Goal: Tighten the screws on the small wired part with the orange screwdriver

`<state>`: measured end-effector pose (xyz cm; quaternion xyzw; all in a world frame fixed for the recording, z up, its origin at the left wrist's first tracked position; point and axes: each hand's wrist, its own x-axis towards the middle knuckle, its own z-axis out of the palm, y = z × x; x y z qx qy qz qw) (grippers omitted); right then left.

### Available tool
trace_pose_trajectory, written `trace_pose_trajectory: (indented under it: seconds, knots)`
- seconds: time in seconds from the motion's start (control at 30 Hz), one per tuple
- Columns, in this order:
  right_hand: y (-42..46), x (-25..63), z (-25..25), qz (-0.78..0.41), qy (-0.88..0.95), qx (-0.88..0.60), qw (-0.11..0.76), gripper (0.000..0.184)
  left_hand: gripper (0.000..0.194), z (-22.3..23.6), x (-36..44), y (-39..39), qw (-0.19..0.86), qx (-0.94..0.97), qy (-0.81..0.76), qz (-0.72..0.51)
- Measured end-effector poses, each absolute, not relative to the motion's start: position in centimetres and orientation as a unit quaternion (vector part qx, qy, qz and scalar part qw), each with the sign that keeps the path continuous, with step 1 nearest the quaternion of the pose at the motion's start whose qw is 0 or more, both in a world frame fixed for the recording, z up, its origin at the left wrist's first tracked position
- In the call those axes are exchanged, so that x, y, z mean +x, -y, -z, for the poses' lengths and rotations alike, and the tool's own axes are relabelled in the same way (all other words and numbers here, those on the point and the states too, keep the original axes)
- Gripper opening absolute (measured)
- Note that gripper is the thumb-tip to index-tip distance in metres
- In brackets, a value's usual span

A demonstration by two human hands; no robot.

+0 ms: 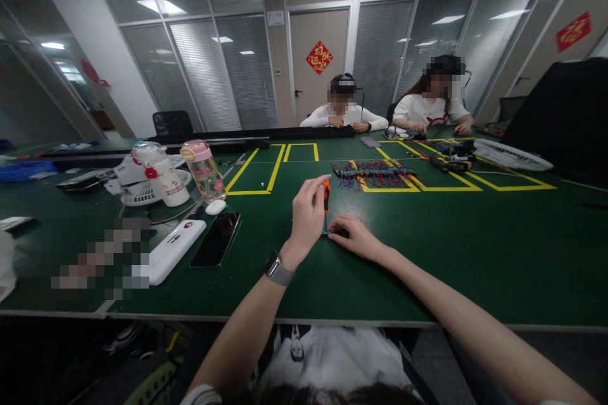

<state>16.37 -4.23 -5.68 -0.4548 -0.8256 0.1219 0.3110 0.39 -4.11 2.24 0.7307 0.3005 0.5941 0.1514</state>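
My left hand [310,210], with a watch at its wrist, has its fingers closed around the orange and black handle of a screwdriver [327,197]. The screwdriver stands nearly upright, its shaft pointing down to a small green circuit board [325,233] on the table. Beside the shaft, the fingertips of my right hand [350,233] are bent down onto the board's right edge and pin it there. Most of the board is hidden by my fingers. Beyond my hands lies a row of small boards with many red, blue and black wires [375,172].
On the green table [456,253], yellow tape [249,192] marks out rectangles. To the left are a black phone [216,239], a white power bank [178,252], a pink-lidded bottle [205,171] and a white bottle [166,177]. Two people sit across; a white basket [513,157] stands right.
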Motion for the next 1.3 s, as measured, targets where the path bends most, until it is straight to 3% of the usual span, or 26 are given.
trace_pose_trajectory:
  seconds: [0.57,0.8,0.97,1.13,1.3]
  knots:
    - [4.44,16.21,5.37,-0.125,0.823,-0.460,0.309,0.005,0.022,-2.37,0.37,4.27,0.105,0.722,-0.323,-0.602]
    - [4.24,16.32,5.57,-0.123,0.826,-0.461,0.300,0.005,0.028,-1.89,0.29,3.57,0.197,0.713,-0.294,-0.606]
    - [4.16,16.35,5.70,-0.121,0.825,-0.461,0.303,0.006,0.026,-1.90,0.13,3.48,0.149,0.694,-0.333,-0.621]
    - [3.98,16.45,5.94,-0.122,0.828,-0.455,0.304,0.006,0.026,-1.91,0.22,3.46,0.195,0.701,-0.299,-0.618]
    - [4.00,16.45,5.93,-0.125,0.827,-0.453,0.308,0.006,0.023,-1.91,0.18,3.34,0.162,0.687,-0.340,-0.622]
